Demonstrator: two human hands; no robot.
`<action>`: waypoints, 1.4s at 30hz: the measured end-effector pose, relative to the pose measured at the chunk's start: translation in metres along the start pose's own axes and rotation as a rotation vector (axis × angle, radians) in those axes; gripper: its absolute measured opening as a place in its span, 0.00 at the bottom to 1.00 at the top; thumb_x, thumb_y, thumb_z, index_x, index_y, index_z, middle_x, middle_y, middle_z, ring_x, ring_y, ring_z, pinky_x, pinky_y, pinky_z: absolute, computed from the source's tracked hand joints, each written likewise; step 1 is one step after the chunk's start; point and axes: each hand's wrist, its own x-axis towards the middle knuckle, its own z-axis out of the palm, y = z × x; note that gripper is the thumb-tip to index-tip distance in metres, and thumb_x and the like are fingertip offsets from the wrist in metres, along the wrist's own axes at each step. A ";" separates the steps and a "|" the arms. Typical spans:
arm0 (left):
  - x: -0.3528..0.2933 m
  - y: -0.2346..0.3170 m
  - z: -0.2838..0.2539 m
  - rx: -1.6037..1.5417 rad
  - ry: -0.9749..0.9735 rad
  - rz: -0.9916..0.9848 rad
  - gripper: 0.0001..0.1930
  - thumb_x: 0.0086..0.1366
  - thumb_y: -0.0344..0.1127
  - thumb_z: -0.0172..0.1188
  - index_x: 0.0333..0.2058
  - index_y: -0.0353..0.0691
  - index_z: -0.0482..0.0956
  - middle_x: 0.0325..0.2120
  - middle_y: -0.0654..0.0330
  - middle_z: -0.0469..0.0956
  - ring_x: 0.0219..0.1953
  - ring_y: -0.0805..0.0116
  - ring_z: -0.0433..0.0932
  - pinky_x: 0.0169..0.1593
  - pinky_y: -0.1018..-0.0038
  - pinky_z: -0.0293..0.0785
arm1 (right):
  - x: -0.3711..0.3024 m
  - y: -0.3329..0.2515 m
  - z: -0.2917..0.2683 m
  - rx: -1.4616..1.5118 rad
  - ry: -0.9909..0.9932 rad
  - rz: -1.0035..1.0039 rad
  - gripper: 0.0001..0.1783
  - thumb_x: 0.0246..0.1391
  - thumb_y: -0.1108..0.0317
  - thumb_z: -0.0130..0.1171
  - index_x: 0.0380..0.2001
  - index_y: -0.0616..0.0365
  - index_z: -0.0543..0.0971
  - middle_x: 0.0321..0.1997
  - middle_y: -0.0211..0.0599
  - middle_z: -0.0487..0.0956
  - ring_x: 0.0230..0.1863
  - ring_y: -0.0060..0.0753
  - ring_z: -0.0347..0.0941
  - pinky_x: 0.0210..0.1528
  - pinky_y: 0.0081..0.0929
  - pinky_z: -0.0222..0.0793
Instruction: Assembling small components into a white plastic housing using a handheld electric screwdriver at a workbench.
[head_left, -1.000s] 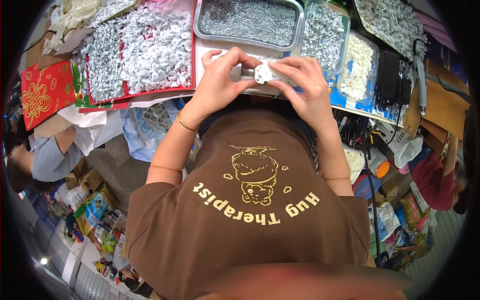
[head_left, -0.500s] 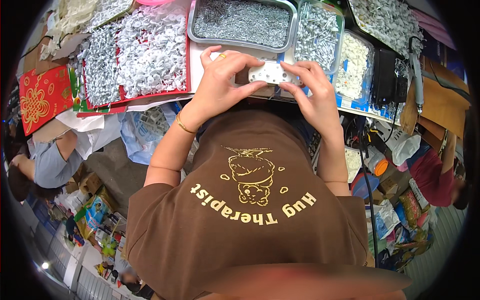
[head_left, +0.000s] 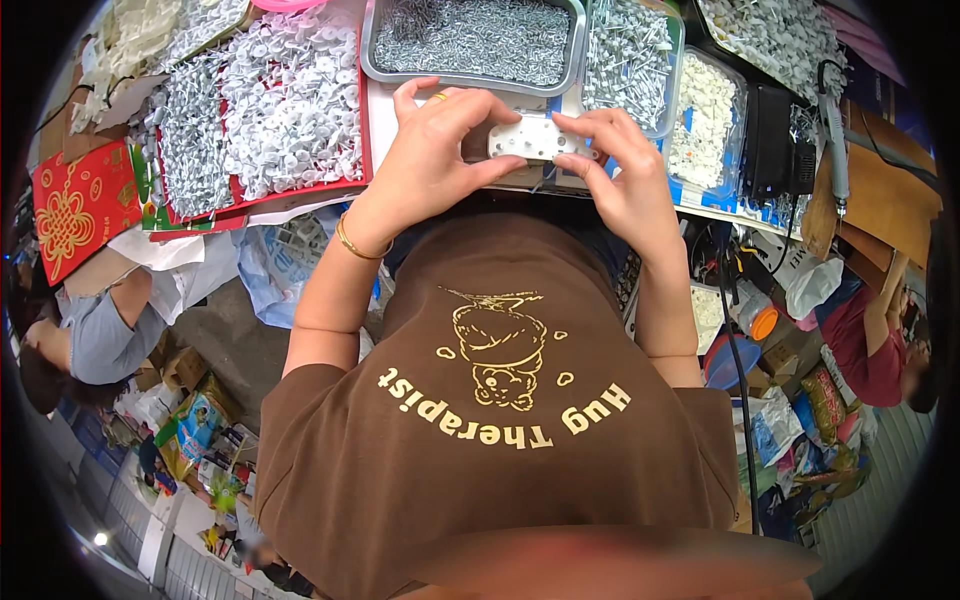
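Observation:
A small white block-like piece with several dark holes or studs on its face is held level between both hands, just in front of the metal tray. My left hand grips its left end between thumb and forefinger, its other fingers raised. At the opposite end, my right hand pinches the piece the same way. The underside of the piece is hidden, and its exact kind cannot be told.
Beyond my hands stands a metal tray of small silver pins. To its right are clear tubs holding nails and cream-coloured bits. White disc-headed parts fill a red tray at left. A black cable hangs at right.
Both hands and the white piece have shifted slightly left in the picture, along with the trays. The grip on the piece looks the same.

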 end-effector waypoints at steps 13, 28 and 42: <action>0.023 -0.013 -0.006 -0.209 -0.223 0.144 0.28 0.55 0.37 0.73 0.53 0.45 0.72 0.46 0.67 0.78 0.53 0.70 0.76 0.67 0.62 0.43 | -0.001 -0.003 -0.001 -0.120 -0.022 -0.097 0.19 0.53 0.77 0.64 0.50 0.61 0.79 0.42 0.43 0.75 0.40 0.45 0.76 0.42 0.36 0.72; 0.001 -0.003 0.002 -0.129 -0.013 0.050 0.23 0.56 0.40 0.73 0.49 0.44 0.78 0.47 0.69 0.81 0.47 0.73 0.79 0.65 0.64 0.47 | 0.000 -0.004 -0.001 -0.213 -0.003 -0.180 0.21 0.53 0.76 0.64 0.52 0.60 0.79 0.44 0.44 0.75 0.43 0.47 0.75 0.45 0.38 0.72; -0.001 -0.005 0.003 -0.136 -0.018 -0.022 0.21 0.54 0.40 0.74 0.46 0.45 0.81 0.46 0.69 0.83 0.37 0.73 0.80 0.67 0.60 0.49 | -0.001 -0.004 -0.003 -0.116 -0.016 -0.064 0.20 0.53 0.75 0.65 0.51 0.60 0.80 0.43 0.44 0.76 0.42 0.46 0.75 0.44 0.36 0.72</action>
